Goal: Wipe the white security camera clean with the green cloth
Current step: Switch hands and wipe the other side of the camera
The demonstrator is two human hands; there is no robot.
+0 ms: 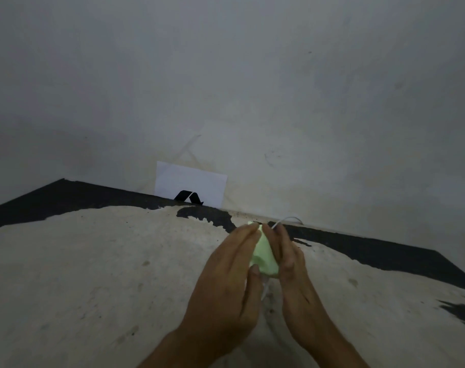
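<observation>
— Where's the camera?
— Hidden, I'd judge, under the green cloth (264, 257) pressed between left hand (226, 282) and right hand (292, 264); a white cable (285, 220) trails far right.
— Step?
— Mid-wipe (probably). Next: turn it, rub fresh faces.

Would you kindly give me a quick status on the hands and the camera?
Left hand and right hand cupped around green cloth. Camera hidden under cloth; white cable trails to wall. Nothing in the way.
</observation>
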